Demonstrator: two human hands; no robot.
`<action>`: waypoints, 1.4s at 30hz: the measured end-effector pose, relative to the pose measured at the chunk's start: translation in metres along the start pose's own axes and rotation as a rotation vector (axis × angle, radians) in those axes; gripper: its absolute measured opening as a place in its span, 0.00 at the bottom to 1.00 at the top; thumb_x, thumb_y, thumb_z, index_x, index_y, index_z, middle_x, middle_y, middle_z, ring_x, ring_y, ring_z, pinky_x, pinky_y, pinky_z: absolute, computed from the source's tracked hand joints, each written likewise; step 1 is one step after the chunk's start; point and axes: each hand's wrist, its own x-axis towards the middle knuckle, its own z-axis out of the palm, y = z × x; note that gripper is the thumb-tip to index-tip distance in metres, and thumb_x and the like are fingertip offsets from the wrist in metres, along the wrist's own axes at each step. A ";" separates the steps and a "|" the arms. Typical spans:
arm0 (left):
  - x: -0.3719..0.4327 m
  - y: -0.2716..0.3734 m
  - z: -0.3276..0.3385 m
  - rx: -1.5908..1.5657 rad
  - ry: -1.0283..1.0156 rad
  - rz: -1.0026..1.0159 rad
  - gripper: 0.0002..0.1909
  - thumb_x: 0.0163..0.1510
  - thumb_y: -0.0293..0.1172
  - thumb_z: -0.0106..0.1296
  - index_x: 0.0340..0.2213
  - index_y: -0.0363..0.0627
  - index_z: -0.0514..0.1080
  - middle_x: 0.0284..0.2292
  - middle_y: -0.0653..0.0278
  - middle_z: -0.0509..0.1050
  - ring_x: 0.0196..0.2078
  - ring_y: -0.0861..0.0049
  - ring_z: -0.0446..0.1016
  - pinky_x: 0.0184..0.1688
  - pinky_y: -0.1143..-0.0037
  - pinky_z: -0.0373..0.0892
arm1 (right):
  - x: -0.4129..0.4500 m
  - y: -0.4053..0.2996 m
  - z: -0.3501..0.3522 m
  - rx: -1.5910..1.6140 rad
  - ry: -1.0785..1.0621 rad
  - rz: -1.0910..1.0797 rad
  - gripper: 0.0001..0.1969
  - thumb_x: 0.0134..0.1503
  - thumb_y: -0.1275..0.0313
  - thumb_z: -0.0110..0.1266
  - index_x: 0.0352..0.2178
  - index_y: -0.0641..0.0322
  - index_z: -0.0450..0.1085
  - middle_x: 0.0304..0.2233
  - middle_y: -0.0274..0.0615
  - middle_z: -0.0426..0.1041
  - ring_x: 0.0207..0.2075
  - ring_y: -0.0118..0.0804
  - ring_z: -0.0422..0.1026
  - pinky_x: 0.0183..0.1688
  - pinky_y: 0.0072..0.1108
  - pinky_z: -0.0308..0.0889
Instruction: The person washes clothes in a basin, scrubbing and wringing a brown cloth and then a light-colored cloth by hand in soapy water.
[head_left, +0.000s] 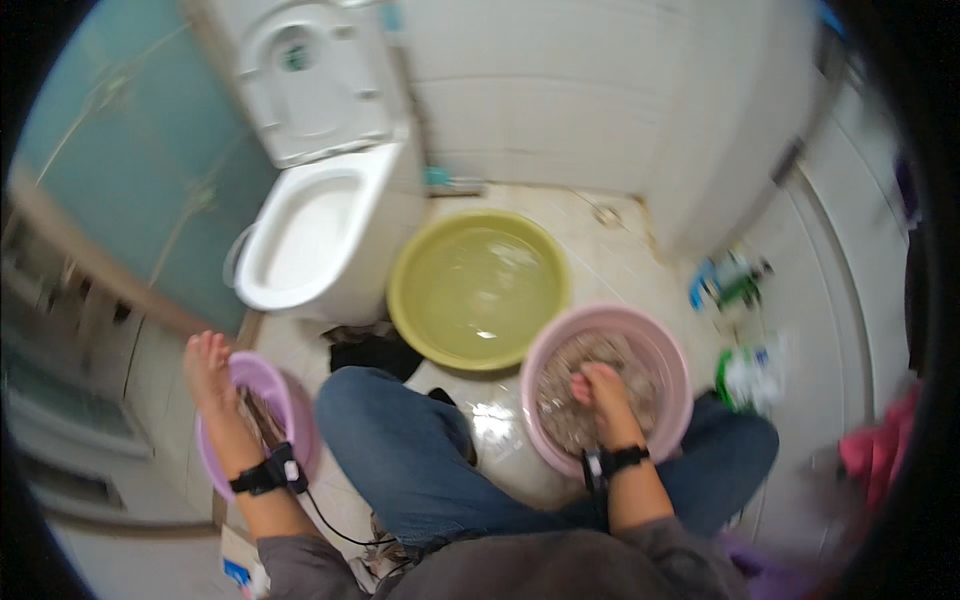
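My left hand (206, 375) is raised over the far rim of a purple plastic basin (300, 427) on the left. Its fingers are extended and it holds nothing. Inside that basin lies brownish cloth (259, 416), partly hidden by my forearm. My right hand (604, 391) is over a pink plastic basin (681, 382) between my knees, to the right. Its fingers are curled in, with nothing visible in them. Wet greyish-brown fabric (559, 390) soaks in water beneath it; blur hides whether the hand touches it.
A large yellow-green basin (401, 300) of water stands ahead, beside a white toilet (382, 217) with its lid up. Dark cloth (375, 360) lies on the tiled floor. Bottles (739, 289) and a white-and-green package (746, 379) are on the right. A cable (330, 523) trails from my left wristband.
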 end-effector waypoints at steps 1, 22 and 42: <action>-0.010 0.007 0.035 0.022 -0.058 -0.011 0.26 0.57 0.39 0.45 0.53 0.38 0.58 0.49 0.54 0.64 0.47 0.67 0.67 0.46 0.73 0.67 | 0.012 0.014 -0.007 0.000 0.033 0.015 0.09 0.55 0.68 0.50 0.35 0.61 0.67 0.26 0.39 0.73 0.23 0.28 0.72 0.23 0.17 0.69; -0.327 -0.142 0.328 0.433 -1.509 -0.787 0.17 0.55 0.34 0.49 0.44 0.41 0.64 0.37 0.61 0.72 0.37 0.78 0.71 0.41 0.79 0.68 | 0.006 0.124 -0.103 -0.830 0.473 0.489 0.50 0.37 0.56 0.66 0.55 0.73 0.47 0.51 0.63 0.62 0.52 0.53 0.64 0.54 0.31 0.60; -0.346 -0.230 0.324 0.774 -1.840 -0.290 0.32 0.47 0.33 0.60 0.50 0.39 0.58 0.41 0.60 0.69 0.42 0.74 0.69 0.44 0.75 0.66 | 0.028 0.018 -0.089 -0.302 0.468 0.074 0.25 0.49 0.61 0.45 0.39 0.79 0.67 0.37 0.68 0.70 0.39 0.59 0.71 0.45 0.36 0.64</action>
